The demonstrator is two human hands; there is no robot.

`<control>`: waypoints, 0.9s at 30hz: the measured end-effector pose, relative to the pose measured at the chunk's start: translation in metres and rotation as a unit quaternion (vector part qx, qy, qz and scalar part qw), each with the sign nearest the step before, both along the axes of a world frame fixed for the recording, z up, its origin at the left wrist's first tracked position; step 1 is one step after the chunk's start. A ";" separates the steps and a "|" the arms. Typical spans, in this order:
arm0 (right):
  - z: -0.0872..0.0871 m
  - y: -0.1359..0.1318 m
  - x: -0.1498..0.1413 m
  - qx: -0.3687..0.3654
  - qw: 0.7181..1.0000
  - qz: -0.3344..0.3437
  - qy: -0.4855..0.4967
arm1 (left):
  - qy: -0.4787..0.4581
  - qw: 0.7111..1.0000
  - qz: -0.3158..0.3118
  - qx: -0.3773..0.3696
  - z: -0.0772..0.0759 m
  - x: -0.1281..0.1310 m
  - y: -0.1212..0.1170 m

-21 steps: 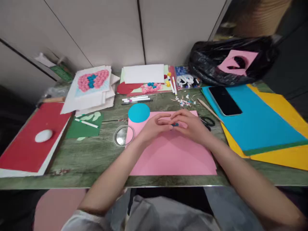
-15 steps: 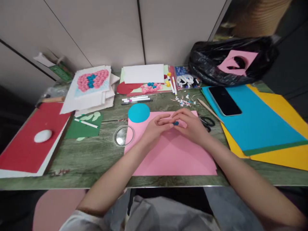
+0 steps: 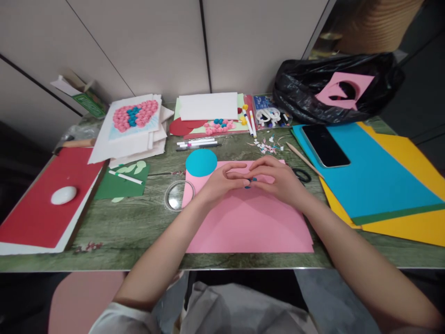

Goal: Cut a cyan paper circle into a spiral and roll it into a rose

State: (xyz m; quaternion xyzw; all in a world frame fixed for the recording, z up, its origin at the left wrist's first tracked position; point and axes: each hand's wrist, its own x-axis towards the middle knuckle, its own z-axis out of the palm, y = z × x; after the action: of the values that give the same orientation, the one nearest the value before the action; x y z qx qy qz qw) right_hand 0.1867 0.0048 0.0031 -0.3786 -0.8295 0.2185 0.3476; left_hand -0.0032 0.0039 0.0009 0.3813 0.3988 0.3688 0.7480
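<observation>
Above the pink paper sheets (image 3: 250,227), my left hand (image 3: 225,182) and my right hand (image 3: 276,181) meet at the fingertips. Both are closed on a small blue paper piece (image 3: 248,186), mostly covered by the fingers, so its exact shape cannot be made out. A blue paper circle (image 3: 200,162) lies at the pink sheets' upper left corner. Beside my left wrist is a roll of clear tape (image 3: 167,196). Black-handled scissors (image 3: 302,175) lie partly hidden behind my right hand.
Left are red paper (image 3: 45,199) with a white oval object (image 3: 63,195), green paper (image 3: 107,185) and a butterfly picture (image 3: 135,118). Pens (image 3: 196,144) and paper scraps (image 3: 266,147) lie behind. Right are a phone (image 3: 327,146) on blue paper (image 3: 378,181), a pencil (image 3: 302,157) and a black bag (image 3: 295,88).
My fingers shift slightly around the small blue piece, with different parts of it showing between them. Both hands stay over the pink paper, and the camera view moves a little.
</observation>
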 end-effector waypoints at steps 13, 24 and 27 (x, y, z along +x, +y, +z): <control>0.009 0.002 0.001 -0.119 0.990 0.045 0.054 | 0.010 1.000 0.001 0.029 -0.004 -0.003 0.002; 0.005 0.002 0.000 -0.106 0.992 0.030 0.062 | 0.046 0.996 0.029 0.071 -0.009 0.000 0.001; 0.004 0.002 0.000 -0.095 0.994 0.020 0.053 | 0.057 0.994 0.038 0.081 -0.010 0.001 0.000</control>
State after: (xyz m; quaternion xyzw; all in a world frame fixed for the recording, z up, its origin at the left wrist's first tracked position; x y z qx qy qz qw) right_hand 0.1865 0.0065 0.0066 -0.3813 -0.7929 0.3224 0.3492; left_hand -0.0020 0.0039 -0.0089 0.4458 0.4240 0.4056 0.6760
